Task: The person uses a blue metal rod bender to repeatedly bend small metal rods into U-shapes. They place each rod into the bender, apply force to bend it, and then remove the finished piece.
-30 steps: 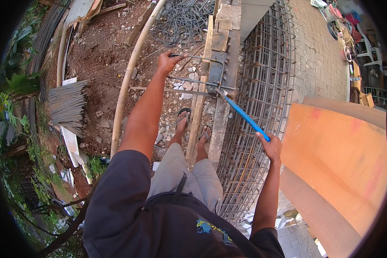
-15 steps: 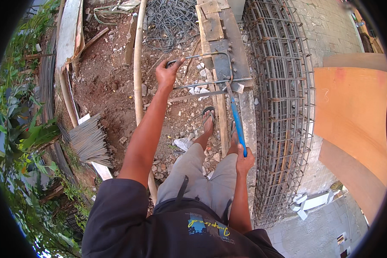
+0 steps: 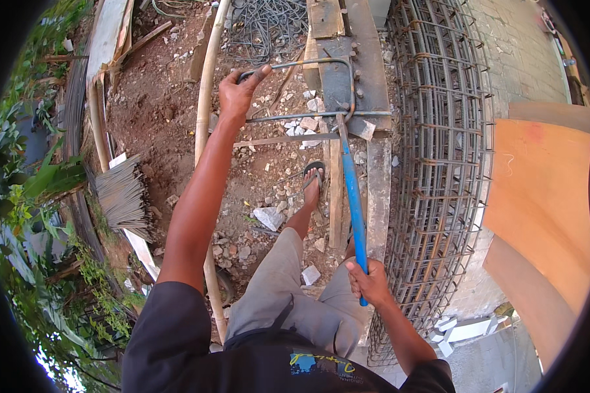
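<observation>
My left hand [image 3: 238,93] is closed on the far-left end of a bent steel rebar [image 3: 301,62]. The rod runs right, turns a rounded corner toward me, then bends back left into an open rectangle. It lies across a wooden bending bench [image 3: 370,85] with a dark metal plate and short upright pegs. My right hand [image 3: 370,281] is wrapped round the lower part of a blue-handled rebar bending bar [image 3: 354,196]. The bar's metal head is at the rod's near corner, beside the pegs; whether it is hooked on the rod I cannot tell.
A long tied rebar cage [image 3: 439,150] lies along the right side. Orange boards [image 3: 544,190] stand beyond it. A bamboo pole [image 3: 206,111] runs along my left, near a bundle of cut rods [image 3: 124,196]. Rubble and a heap of bent steel [image 3: 265,29] lie ahead.
My right hand has come back toward me and sits higher up the handle, whose end now shows below it. My left hand has shifted slightly left and away with the rebar.
</observation>
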### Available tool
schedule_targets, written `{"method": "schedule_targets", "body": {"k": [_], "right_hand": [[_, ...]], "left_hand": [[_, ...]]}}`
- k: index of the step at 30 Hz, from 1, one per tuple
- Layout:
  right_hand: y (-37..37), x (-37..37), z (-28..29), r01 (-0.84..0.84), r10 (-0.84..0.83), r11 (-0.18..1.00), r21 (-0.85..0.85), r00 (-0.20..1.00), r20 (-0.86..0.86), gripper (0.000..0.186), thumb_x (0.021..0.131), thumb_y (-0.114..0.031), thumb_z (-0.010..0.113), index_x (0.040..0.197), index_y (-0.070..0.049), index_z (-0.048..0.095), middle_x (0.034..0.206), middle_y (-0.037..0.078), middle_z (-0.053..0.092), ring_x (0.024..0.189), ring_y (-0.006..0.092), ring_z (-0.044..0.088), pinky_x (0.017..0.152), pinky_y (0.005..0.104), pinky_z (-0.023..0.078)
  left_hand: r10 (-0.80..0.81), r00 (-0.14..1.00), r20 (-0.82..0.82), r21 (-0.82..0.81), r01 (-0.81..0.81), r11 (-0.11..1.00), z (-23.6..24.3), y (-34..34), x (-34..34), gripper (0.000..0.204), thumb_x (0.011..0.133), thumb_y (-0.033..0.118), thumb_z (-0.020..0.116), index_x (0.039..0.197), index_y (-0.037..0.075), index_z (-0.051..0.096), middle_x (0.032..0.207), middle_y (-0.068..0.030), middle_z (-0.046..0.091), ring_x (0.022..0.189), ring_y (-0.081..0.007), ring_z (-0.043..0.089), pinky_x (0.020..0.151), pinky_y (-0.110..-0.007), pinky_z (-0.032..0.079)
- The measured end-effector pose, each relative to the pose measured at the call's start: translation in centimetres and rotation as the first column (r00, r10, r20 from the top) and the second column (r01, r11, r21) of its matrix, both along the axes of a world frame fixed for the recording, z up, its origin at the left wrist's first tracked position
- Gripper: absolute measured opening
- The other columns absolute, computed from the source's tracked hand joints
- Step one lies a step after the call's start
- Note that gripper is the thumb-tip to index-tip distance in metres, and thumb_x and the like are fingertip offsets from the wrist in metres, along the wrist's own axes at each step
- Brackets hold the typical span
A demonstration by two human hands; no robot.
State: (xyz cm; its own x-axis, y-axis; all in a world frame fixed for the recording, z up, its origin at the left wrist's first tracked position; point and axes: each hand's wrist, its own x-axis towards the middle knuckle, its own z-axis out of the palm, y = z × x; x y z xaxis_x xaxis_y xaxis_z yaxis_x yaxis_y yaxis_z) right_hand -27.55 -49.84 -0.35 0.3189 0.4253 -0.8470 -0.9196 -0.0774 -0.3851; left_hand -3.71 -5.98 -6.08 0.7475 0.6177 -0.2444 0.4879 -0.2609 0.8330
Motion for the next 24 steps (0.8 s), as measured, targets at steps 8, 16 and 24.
{"method": "schedule_targets", "body": {"k": [8,16,24], "right_hand": [[7.4,-5.4,-4.6,0.178,-0.204,0.965,0.193,0.971,0.121,0.042,0.105,-0.024,0.072,0.07,-0.007,0.054,0.057,-0.001,0.055,0.045,0.0072,0.051,0.042,0.0277,0.04],[31.7,-7.8,-2.8,0.649,-0.659,0.736,0.192,0.752,-0.015,0.044,0.107,-0.012,0.065,0.07,-0.013,0.043,0.054,-0.003,0.047,0.043,0.0066,0.045,0.039,0.0285,0.035],[29.1,-7.1,-5.7,0.57,-0.559,0.818,-0.077,0.819,0.128,0.043,0.102,-0.022,0.074,0.069,-0.013,0.047,0.054,-0.003,0.049,0.042,0.0084,0.047,0.039,0.0291,0.038]], "left_hand": [[0.026,1.0,0.008,0.02,-0.027,0.999,-0.5,-0.8,-0.2,0.049,0.084,0.048,0.093,0.096,0.004,0.075,0.074,0.0064,0.053,0.063,-0.0054,0.041,0.057,-0.027,0.031],[0.042,0.997,0.07,-0.007,-0.042,0.999,-1.6,-0.7,-0.8,0.037,0.09,0.04,0.089,0.095,0.008,0.072,0.068,0.0115,0.048,0.053,0.0002,0.033,0.046,-0.023,0.022],[-0.031,0.998,-0.06,-0.218,0.017,0.976,0.1,-0.1,-1.1,0.03,0.091,0.03,0.088,0.094,0.005,0.072,0.076,0.0059,0.055,0.068,-0.0046,0.044,0.06,-0.025,0.034]]}}
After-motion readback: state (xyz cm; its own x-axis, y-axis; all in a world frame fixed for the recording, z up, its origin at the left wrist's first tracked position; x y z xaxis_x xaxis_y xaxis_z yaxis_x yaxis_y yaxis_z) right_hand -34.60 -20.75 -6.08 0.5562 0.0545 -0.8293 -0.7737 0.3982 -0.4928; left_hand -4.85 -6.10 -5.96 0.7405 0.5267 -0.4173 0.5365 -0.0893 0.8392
